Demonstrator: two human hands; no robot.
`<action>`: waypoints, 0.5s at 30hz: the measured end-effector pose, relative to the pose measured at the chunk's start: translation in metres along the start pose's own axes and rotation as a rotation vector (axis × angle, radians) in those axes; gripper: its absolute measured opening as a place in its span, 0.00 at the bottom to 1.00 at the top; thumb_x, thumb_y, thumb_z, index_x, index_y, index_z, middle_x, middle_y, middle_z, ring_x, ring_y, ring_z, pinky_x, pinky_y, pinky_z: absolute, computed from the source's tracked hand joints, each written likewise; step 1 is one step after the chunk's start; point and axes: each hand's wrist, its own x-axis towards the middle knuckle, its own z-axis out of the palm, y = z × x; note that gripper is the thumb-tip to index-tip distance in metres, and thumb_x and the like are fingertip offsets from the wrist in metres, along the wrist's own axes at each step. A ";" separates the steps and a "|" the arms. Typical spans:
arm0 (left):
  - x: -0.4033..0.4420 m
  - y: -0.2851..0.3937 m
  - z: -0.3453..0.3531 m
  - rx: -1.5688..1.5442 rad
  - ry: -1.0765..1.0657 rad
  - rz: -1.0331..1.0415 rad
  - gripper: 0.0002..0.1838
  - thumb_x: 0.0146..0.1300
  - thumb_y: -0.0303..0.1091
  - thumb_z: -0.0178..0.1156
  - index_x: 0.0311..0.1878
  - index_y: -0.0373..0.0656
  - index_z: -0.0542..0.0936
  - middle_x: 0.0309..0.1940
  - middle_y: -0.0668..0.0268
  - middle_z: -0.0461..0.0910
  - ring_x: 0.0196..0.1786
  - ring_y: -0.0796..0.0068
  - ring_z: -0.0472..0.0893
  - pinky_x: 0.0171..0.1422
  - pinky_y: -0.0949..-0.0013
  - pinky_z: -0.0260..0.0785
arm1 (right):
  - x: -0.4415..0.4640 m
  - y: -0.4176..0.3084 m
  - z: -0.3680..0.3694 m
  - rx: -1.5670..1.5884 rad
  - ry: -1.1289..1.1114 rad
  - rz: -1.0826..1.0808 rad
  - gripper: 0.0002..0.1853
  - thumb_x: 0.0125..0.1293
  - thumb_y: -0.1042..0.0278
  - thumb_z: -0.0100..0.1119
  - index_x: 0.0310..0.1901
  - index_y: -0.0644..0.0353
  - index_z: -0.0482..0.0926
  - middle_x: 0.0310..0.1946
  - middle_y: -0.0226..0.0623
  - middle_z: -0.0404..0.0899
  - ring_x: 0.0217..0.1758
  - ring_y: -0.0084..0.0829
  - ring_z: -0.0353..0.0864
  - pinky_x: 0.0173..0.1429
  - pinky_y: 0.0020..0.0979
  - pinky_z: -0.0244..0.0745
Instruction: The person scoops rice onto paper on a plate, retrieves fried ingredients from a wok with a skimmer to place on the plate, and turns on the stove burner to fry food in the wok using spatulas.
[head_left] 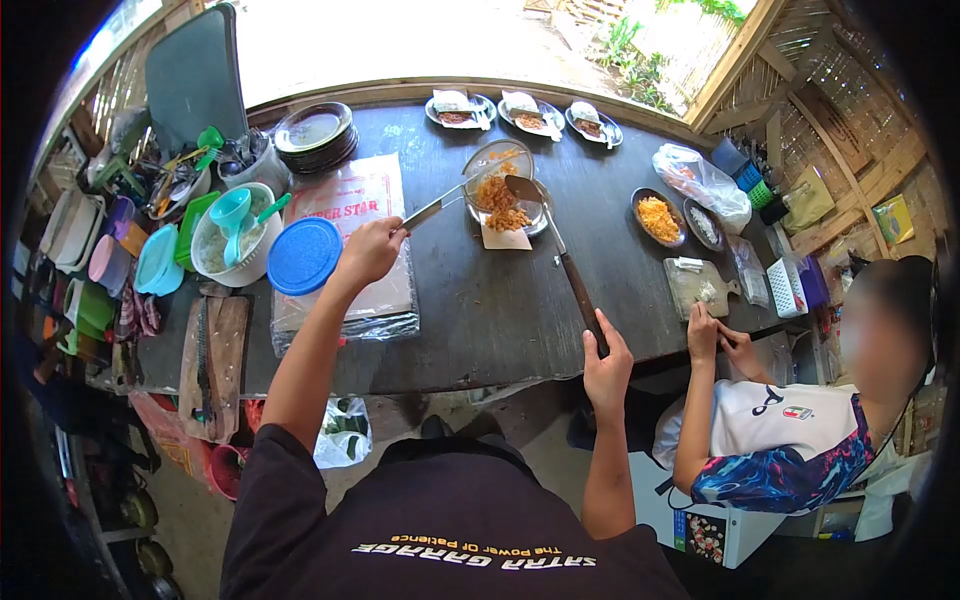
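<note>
My left hand (370, 252) is closed around the metal handle of a mesh strainer (512, 150), which is tilted above a plate with a sheet of brown paper (508, 241). Orange-brown fried food (494, 190) lies in the strainer's lower side, and more of it is heaped on the paper. In my right hand (607, 370) is the dark handle of a spatula (572, 280). Its metal blade reaches into the strainer, against the food. The plate is mostly hidden under the paper and strainer.
Three filled plates (530, 115) line the table's far edge. Left are a blue lid (304, 257), printed wrapping paper (345, 190), stacked plates (316, 140) and a rice tub (240, 265). At right, a co-worker's hands (715, 335) work at a cutting board (690, 290), near shredded orange food (657, 218).
</note>
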 end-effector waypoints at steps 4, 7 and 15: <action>0.000 0.001 -0.001 0.014 0.009 -0.005 0.14 0.66 0.39 0.53 0.39 0.38 0.81 0.34 0.44 0.81 0.41 0.43 0.80 0.47 0.49 0.69 | 0.000 0.002 -0.001 -0.005 -0.003 -0.017 0.18 0.66 0.68 0.59 0.57 0.59 0.78 0.48 0.52 0.81 0.52 0.49 0.80 0.58 0.41 0.72; 0.003 -0.001 0.000 0.016 -0.002 -0.011 0.14 0.66 0.39 0.53 0.39 0.38 0.81 0.34 0.44 0.81 0.41 0.43 0.80 0.47 0.49 0.69 | 0.000 0.001 0.000 0.004 0.006 -0.016 0.18 0.66 0.68 0.59 0.57 0.59 0.78 0.48 0.52 0.81 0.52 0.49 0.80 0.58 0.41 0.72; 0.006 0.001 -0.001 0.050 -0.014 0.013 0.13 0.67 0.38 0.53 0.40 0.38 0.80 0.34 0.44 0.81 0.41 0.42 0.80 0.47 0.49 0.70 | 0.000 0.003 0.001 -0.003 0.021 -0.046 0.19 0.66 0.68 0.59 0.58 0.60 0.78 0.47 0.51 0.81 0.50 0.48 0.81 0.57 0.40 0.72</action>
